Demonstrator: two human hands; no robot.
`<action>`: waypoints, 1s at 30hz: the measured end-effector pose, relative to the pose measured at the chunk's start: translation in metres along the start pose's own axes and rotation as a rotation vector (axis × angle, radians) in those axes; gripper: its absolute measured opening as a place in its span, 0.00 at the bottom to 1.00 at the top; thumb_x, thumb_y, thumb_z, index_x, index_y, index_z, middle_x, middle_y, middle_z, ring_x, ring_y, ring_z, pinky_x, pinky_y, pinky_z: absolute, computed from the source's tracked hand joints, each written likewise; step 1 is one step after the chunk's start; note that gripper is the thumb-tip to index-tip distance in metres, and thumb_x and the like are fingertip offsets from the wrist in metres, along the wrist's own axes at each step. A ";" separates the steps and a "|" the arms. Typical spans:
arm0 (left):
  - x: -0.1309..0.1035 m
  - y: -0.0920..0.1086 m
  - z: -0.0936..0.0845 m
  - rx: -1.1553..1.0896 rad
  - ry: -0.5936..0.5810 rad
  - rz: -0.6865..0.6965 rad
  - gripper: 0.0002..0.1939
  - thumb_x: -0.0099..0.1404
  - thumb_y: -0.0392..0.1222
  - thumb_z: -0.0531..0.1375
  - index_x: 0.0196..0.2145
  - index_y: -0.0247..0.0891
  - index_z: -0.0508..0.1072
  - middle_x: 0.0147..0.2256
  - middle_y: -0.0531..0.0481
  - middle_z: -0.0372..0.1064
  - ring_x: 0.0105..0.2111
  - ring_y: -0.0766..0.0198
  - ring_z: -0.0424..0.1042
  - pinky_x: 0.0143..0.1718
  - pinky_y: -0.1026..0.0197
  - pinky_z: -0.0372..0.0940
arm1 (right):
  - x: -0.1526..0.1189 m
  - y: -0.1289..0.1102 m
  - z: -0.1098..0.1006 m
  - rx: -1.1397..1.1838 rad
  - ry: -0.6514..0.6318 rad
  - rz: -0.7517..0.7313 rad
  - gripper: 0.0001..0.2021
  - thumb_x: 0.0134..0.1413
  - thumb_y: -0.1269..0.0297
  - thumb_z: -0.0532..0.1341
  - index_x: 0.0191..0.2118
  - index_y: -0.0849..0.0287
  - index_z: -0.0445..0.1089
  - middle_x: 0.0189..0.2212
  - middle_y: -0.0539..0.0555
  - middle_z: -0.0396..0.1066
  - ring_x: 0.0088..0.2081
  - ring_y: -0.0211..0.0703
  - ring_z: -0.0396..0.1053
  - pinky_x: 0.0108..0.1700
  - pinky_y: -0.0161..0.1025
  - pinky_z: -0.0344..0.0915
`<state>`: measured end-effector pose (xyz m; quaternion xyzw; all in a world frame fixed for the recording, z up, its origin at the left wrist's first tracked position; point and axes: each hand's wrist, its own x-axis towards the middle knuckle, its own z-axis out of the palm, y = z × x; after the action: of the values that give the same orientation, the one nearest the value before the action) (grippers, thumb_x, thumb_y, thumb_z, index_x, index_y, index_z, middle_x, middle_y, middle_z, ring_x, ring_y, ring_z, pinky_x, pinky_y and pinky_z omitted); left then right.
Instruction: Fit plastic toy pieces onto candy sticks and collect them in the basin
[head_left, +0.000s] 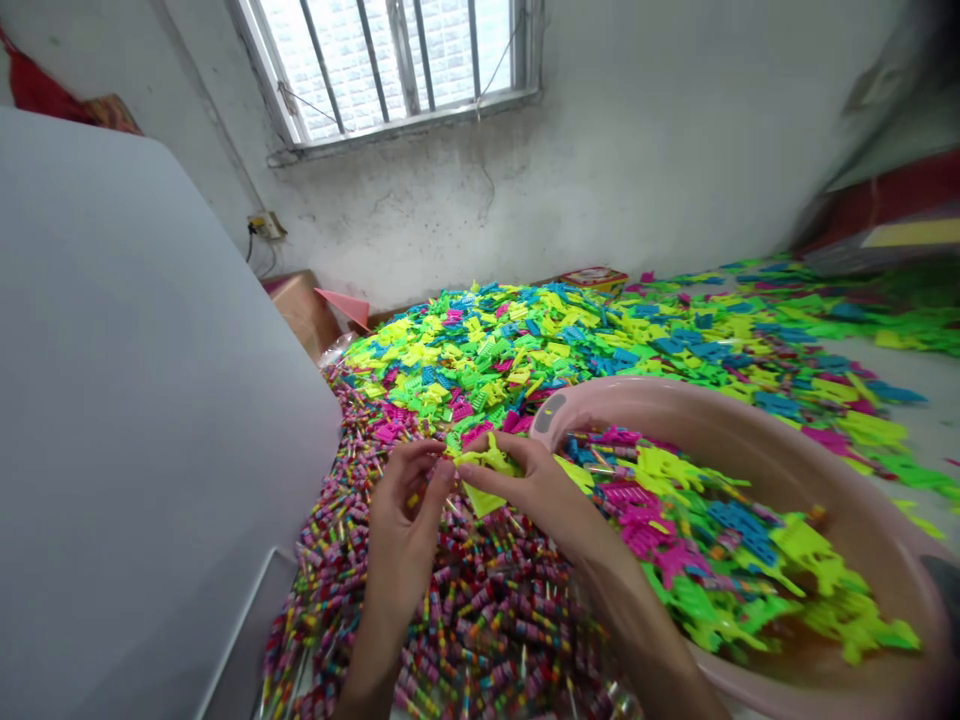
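Over the heap of small striped tubes point(480, 620), my two hands meet in front of me. My right hand point(544, 490) grips a bright yellow flat plastic piece point(487, 490) between thumb and fingers. Its exact shape is partly covered by the fingers. My left hand point(409, 490) is curled, with thumb and fingertips pinched at the left end of that piece. Whatever small thing lies between those fingertips is hidden. Just right of my hands stands a pink tub point(720, 395), holding plastic pieces in yellow, green, blue and pink mixed with some striped tubes.
A big pile of coloured plastic pieces point(517, 340) spreads behind the tub toward the wall. On the left rises a large pale panel point(150, 400). A cardboard box point(304, 310) and a pink pointed object point(346, 305) sit near the wall, below a barred window point(405, 60).
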<state>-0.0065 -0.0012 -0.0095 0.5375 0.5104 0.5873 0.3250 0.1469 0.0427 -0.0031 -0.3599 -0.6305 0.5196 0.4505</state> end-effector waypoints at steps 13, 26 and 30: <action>0.003 -0.001 -0.005 -0.108 -0.115 -0.006 0.10 0.66 0.47 0.65 0.41 0.42 0.72 0.36 0.54 0.68 0.27 0.72 0.63 0.26 0.70 0.58 | 0.001 0.001 -0.001 0.006 -0.020 -0.021 0.13 0.55 0.51 0.67 0.35 0.56 0.72 0.29 0.47 0.68 0.32 0.40 0.66 0.33 0.34 0.60; 0.006 -0.005 -0.007 -0.118 -0.084 0.029 0.10 0.65 0.46 0.65 0.41 0.42 0.72 0.39 0.53 0.70 0.31 0.70 0.67 0.28 0.70 0.61 | -0.001 -0.007 0.000 -0.022 -0.054 -0.032 0.13 0.56 0.51 0.67 0.36 0.57 0.74 0.31 0.47 0.70 0.34 0.40 0.69 0.36 0.34 0.62; 0.005 -0.003 -0.009 -0.100 -0.114 0.023 0.08 0.67 0.47 0.63 0.41 0.43 0.72 0.37 0.54 0.70 0.29 0.71 0.67 0.31 0.69 0.64 | -0.001 -0.005 0.000 -0.015 -0.059 -0.025 0.12 0.56 0.53 0.67 0.36 0.57 0.74 0.30 0.47 0.71 0.33 0.40 0.69 0.35 0.34 0.62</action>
<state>-0.0163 0.0020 -0.0101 0.5588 0.4549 0.5842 0.3735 0.1472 0.0407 0.0015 -0.3396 -0.6517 0.5196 0.4357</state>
